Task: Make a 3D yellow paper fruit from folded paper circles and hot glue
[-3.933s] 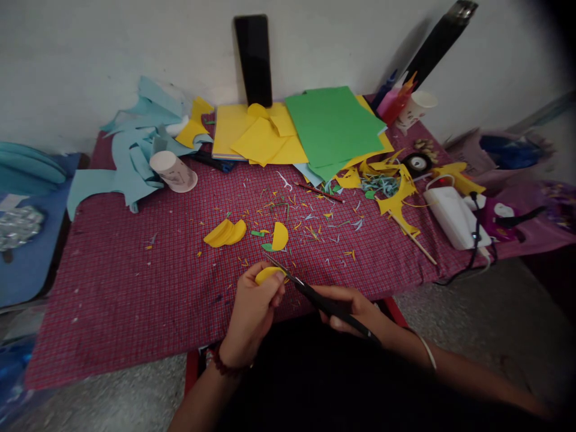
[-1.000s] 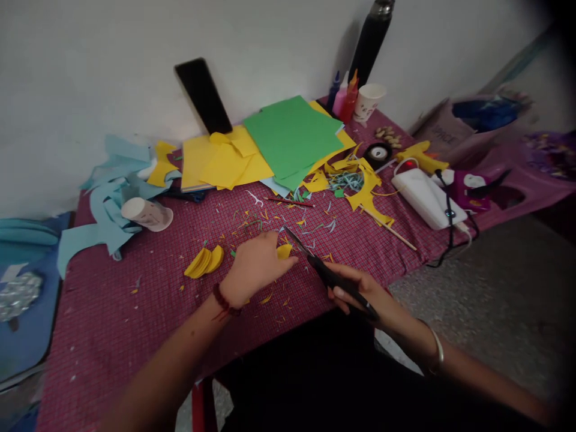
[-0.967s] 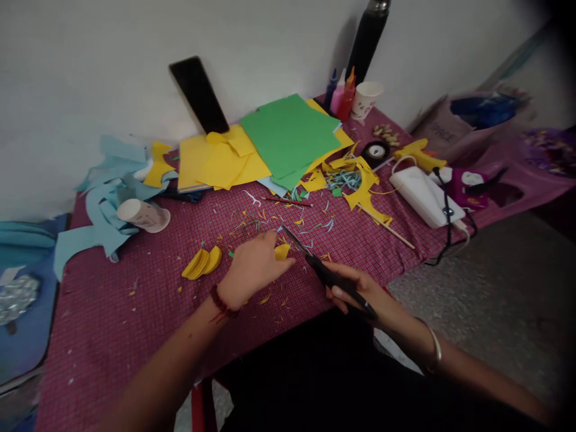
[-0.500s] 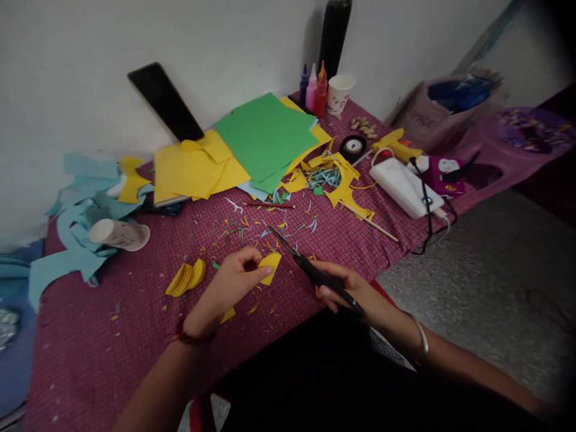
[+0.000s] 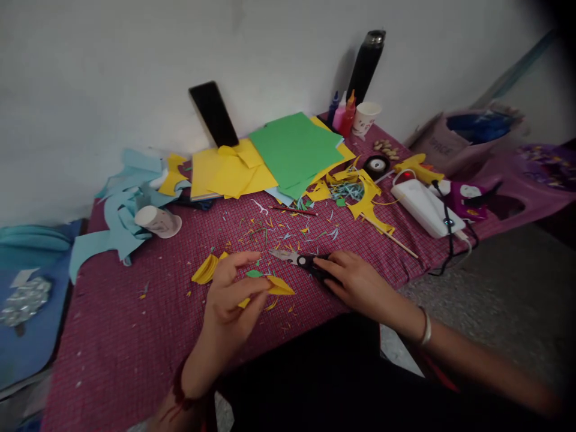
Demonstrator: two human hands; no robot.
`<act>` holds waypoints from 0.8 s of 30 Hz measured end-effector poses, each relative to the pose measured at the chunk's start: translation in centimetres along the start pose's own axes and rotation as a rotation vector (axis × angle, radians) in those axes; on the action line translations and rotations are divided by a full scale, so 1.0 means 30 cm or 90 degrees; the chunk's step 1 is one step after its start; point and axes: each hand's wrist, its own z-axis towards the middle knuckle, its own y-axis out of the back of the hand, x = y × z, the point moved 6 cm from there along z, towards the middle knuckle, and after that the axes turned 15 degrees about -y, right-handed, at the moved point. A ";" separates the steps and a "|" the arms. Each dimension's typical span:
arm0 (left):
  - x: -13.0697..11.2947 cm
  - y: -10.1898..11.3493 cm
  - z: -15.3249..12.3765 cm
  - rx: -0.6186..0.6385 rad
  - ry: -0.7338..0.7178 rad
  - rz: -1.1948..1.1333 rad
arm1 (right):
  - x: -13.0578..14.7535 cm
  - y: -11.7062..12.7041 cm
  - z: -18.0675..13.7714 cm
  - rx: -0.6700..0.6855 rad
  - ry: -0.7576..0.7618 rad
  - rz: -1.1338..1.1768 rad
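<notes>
My left hand [image 5: 236,300] pinches a small yellow paper piece [image 5: 282,287] between thumb and finger, its other fingers raised. My right hand [image 5: 362,282] is low on the tabletop, its fingers curled over the black handles of a pair of scissors [image 5: 302,261]. The blades lie close to the cloth and point left; part of the handles is hidden under the fingers. Behind my left hand stands a curved stack of yellow paper petals [image 5: 204,271], partly covered by that hand. A green paper scrap [image 5: 254,273] shows just past my left fingers.
Green sheets [image 5: 297,153] and yellow sheets [image 5: 238,174] lie at the back, near a phone [image 5: 213,114] against the wall. A paper cup [image 5: 157,221] lies tipped beside blue offcuts [image 5: 121,210]. Rightward are a white power bank [image 5: 425,207], a yellow glue gun [image 5: 416,168] and paint bottles [image 5: 347,117].
My right hand has lowered the scissors to the table. My left hand has turned, fingers lifting, with the yellow piece still pinched. The view has shifted left.
</notes>
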 end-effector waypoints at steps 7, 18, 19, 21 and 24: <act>0.022 -0.052 -0.054 0.005 0.090 -0.231 | 0.198 0.028 0.028 0.233 0.082 0.509; 0.066 -0.123 -0.160 -0.142 0.357 -0.389 | 0.254 -0.146 0.099 0.300 -0.134 0.877; 0.063 -0.126 -0.164 -0.145 0.362 -0.394 | 0.247 -0.150 0.100 0.286 -0.145 0.882; 0.056 -0.133 -0.170 -0.147 0.370 -0.404 | 0.237 -0.152 0.102 0.260 -0.160 0.884; 0.054 -0.137 -0.173 -0.143 0.373 -0.416 | 0.234 -0.140 0.106 0.245 -0.169 0.872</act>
